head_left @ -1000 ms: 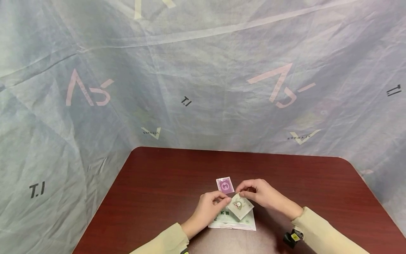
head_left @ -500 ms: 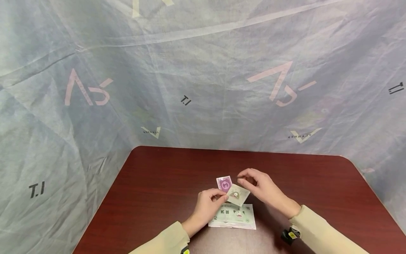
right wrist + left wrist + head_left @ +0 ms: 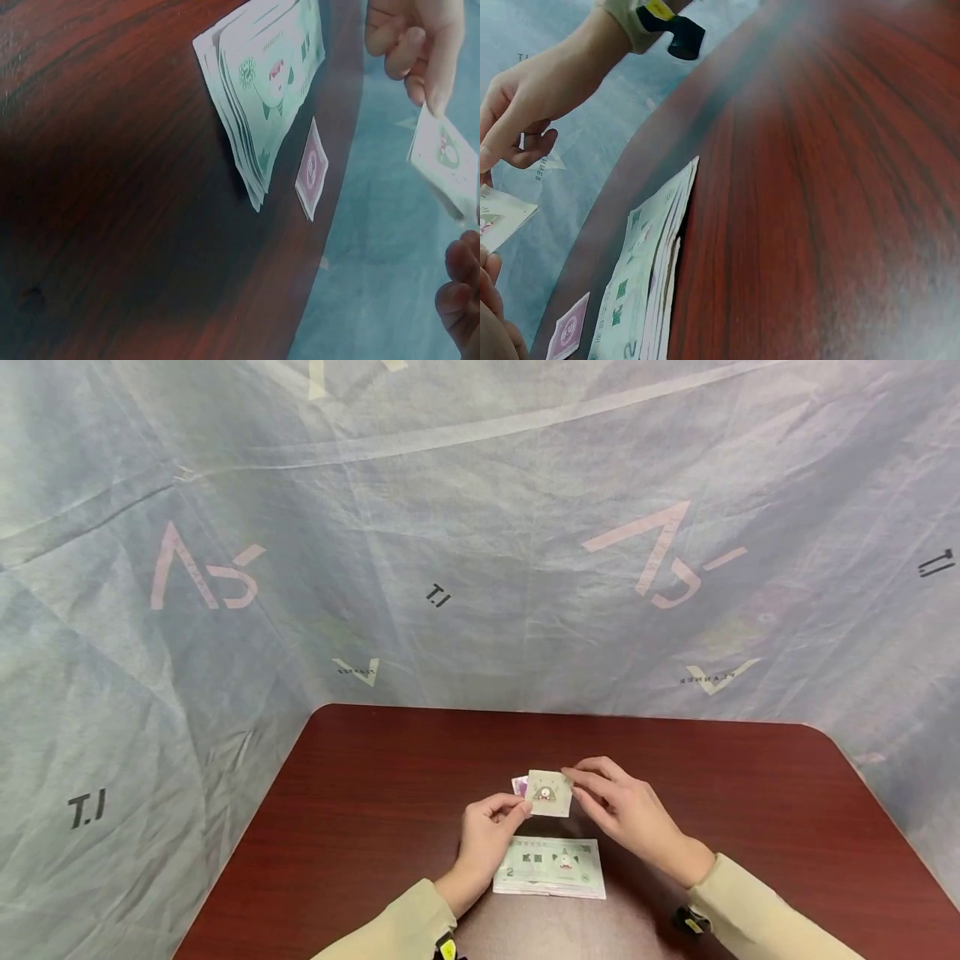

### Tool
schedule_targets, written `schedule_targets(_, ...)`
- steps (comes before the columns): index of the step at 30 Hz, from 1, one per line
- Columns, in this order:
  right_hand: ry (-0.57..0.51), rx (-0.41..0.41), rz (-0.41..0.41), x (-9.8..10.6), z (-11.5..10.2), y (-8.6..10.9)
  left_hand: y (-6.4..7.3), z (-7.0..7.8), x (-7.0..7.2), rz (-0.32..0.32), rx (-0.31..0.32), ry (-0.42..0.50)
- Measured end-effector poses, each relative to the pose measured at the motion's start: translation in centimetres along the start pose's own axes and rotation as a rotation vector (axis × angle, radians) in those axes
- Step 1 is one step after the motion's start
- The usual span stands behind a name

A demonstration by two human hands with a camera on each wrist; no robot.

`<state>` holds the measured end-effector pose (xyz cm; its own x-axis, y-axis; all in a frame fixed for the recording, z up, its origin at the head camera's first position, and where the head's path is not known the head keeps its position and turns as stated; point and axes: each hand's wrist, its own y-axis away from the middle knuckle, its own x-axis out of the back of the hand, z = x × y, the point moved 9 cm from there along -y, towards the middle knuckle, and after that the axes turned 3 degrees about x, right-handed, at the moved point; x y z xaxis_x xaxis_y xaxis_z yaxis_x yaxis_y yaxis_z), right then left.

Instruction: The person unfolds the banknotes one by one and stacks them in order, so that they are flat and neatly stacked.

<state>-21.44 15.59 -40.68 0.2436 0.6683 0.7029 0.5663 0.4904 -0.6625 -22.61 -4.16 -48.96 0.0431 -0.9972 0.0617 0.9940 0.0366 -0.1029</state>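
Note:
A small folded play banknote (image 3: 551,792), pale with a printed figure, is raised over the table in the head view. My left hand (image 3: 489,835) pinches its left edge between thumb and fingers. At its upper right corner are the fingertips of my right hand (image 3: 641,814); the right wrist view shows that hand (image 3: 461,289) loosely bent at the note's edge, partly cut off. Below the hands lies a stack of green banknotes (image 3: 547,867). Behind the folded note, a purple square note (image 3: 518,786) is mostly hidden; it shows fully in the right wrist view.
The dark red wooden table (image 3: 390,777) reaches back to a grey printed cloth (image 3: 480,568) that hangs around its far sides. A small black device with a yellow label (image 3: 692,920) is strapped at the right wrist.
The folded note has risen away from the stack and turned more upright, now covering most of the purple note. My right hand let go of it, then came back to its corner.

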Motion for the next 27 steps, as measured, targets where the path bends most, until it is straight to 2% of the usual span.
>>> schedule_targets(6,-0.071,-0.006,0.028,-0.3,-0.5,0.1,0.1,-0.6,0.1,0.028,0.058,0.026)
schedule_targets(11,-0.151,-0.061,0.065,-0.5,-0.8,0.1,0.1,-1.2,0.1,0.045,0.107,0.073)
schedule_targets(15,-0.164,-0.115,0.085,-0.7,-0.6,0.4,0.1,-1.8,-0.3,0.042,0.158,0.126)
schedule_targets(18,-0.165,-0.171,0.069,-1.3,-0.3,0.7,0.1,-2.1,-0.2,0.064,0.188,0.154)
schedule_targets(22,-0.172,-0.223,0.057,-2.1,-0.2,0.8,-0.1,-2.4,0.2,0.099,0.199,0.194)
schedule_targets(27,-0.155,-0.227,0.102,-2.0,-0.4,0.6,-0.4,-2.3,0.0,0.097,0.201,0.209)
